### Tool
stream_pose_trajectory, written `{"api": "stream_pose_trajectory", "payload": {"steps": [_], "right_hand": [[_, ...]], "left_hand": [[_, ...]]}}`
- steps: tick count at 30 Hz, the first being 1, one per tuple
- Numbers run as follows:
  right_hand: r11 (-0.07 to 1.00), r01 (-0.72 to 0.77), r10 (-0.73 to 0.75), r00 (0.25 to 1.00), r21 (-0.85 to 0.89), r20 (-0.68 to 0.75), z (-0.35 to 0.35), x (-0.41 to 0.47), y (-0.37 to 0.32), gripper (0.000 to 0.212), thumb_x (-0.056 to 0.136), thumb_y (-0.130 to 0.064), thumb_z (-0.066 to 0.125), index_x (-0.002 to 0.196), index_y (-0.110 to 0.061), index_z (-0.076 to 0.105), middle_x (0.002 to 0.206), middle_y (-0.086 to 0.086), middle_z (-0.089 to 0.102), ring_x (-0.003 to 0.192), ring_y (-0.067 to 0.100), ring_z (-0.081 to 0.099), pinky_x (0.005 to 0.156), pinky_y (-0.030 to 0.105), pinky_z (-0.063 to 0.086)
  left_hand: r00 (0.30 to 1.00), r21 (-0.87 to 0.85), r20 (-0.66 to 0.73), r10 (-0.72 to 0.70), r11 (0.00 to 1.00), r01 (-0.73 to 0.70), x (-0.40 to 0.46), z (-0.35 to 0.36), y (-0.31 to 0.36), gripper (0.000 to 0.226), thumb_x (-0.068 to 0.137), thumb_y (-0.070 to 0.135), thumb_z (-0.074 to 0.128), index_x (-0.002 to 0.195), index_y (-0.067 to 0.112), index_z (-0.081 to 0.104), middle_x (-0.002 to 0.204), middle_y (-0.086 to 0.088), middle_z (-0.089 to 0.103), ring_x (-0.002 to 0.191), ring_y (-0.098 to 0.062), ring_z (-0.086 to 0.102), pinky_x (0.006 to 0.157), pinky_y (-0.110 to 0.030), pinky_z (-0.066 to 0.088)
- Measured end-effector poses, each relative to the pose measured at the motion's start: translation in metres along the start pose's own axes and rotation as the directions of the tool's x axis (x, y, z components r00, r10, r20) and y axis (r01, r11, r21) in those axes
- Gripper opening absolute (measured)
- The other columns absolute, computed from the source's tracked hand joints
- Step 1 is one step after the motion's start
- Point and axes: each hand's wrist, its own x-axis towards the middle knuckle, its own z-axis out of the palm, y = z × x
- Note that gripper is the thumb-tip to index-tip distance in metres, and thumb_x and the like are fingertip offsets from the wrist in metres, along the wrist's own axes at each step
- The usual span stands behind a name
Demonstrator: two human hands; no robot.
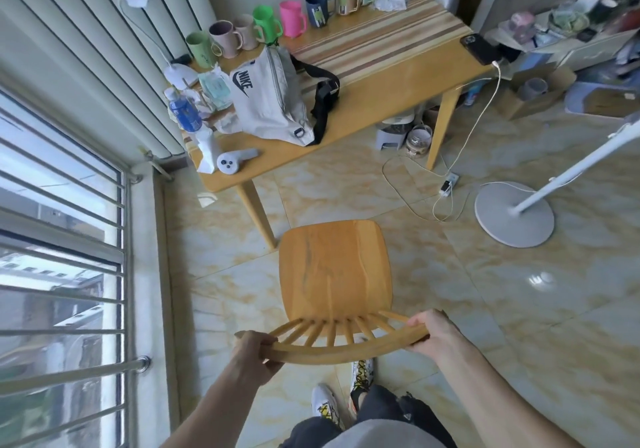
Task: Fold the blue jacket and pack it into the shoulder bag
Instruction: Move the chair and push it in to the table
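We take the wooden table (398, 76) as our landmark. It stands beyond us on the tiled floor (485, 309), its far end against the wall, a striped cloth (377, 37) covering its far half. On our side of the table, apart from it, stands the wooden chair (334, 269), its bare seat facing the table and its curved backrest nearest us. We grip that backrest with both hands: our left hand (254, 352) is wrapped around the rail's left end, fingers curled over the top, and our right hand (431, 331) is closed around its right end. To the right of the table, a white fan stand (514, 213) rests its round base on the floor.

On the table's near-left part the white shoulder bag (270, 101) sits upright, its black strap (323, 97) trailing to its right across the tabletop. We cannot see the blue jacket anywhere.

Along the table's far-left edge runs a row of mugs (292, 17) in several colours. Just left of the bag stands a water bottle (183, 109), and at the table's near corner lies a small white handheld device (237, 160). At the table's right edge lies a dark phone (479, 49) with a white cable (485, 101) hanging to the floor.
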Motion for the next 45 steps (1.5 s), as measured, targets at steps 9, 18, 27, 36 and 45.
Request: {"api": "stream_pose_trajectory", "payload": {"steps": [9, 18, 27, 36, 45], "right_hand": [[0.995, 0.087, -0.086, 0.996, -0.052, 0.015, 0.057, 0.001, -0.095, 0.033, 0.082, 0.018, 0.045, 0.109, 0.000, 0.050, 0.127, 0.029, 0.050, 0.117, 0.051, 0.051, 0.077, 0.071, 0.050], [0.992, 0.098, -0.091, 0.993, -0.085, 0.079, 0.126, -0.007, -0.194, 0.025, 0.084, 0.011, 0.054, 0.106, -0.002, 0.052, 0.139, 0.031, 0.043, 0.122, 0.053, 0.046, 0.106, 0.074, 0.037], [0.999, -0.037, 0.035, 0.992, 0.014, 0.125, 0.202, -0.001, -0.326, 0.038, 0.092, 0.010, 0.051, 0.124, -0.001, 0.036, 0.158, 0.039, 0.015, 0.143, 0.067, 0.012, 0.111, 0.071, 0.032], [0.997, 0.036, -0.029, 0.994, -0.069, 0.105, 0.234, 0.026, -0.401, 0.021, 0.085, 0.013, 0.053, 0.097, -0.003, 0.049, 0.130, 0.037, 0.048, 0.124, 0.056, 0.048, 0.103, 0.074, 0.040], [0.988, 0.142, -0.135, 0.983, -0.059, 0.122, 0.236, 0.082, -0.454, 0.019, 0.086, 0.014, 0.053, 0.086, -0.005, 0.049, 0.102, 0.025, 0.055, 0.099, 0.044, 0.061, 0.081, 0.060, 0.054]], "left_hand": [[0.983, -0.052, -0.037, 0.180, 0.982, -0.182, -0.031, 0.046, 0.093, 0.017, 0.084, -0.012, 0.058, 0.073, 0.000, 0.053, 0.074, -0.016, 0.059, 0.075, -0.025, 0.064, 0.089, -0.056, 0.060], [0.980, 0.060, -0.054, 0.192, 0.980, -0.188, -0.046, 0.093, 0.207, 0.018, 0.079, -0.006, 0.065, 0.093, 0.001, 0.055, 0.096, -0.019, 0.061, 0.072, -0.034, 0.068, 0.059, -0.056, 0.063], [0.998, 0.141, 0.040, 0.042, 0.989, -0.047, -0.039, 0.153, 0.347, 0.024, 0.081, -0.001, 0.070, 0.103, 0.001, 0.059, 0.091, -0.018, 0.062, 0.078, -0.040, 0.068, 0.032, -0.057, 0.053], [0.990, 0.047, 0.140, -0.029, 0.999, 0.023, -0.026, 0.210, 0.402, 0.012, 0.086, -0.003, 0.065, 0.091, -0.004, 0.055, 0.082, -0.016, 0.055, 0.067, -0.034, 0.060, 0.040, -0.059, 0.053], [0.942, -0.231, 0.321, 0.100, 0.973, -0.025, 0.016, 0.255, 0.382, 0.013, 0.090, -0.007, 0.053, 0.079, -0.003, 0.059, 0.086, -0.018, 0.057, 0.077, -0.024, 0.055, 0.072, -0.044, 0.060]]}}
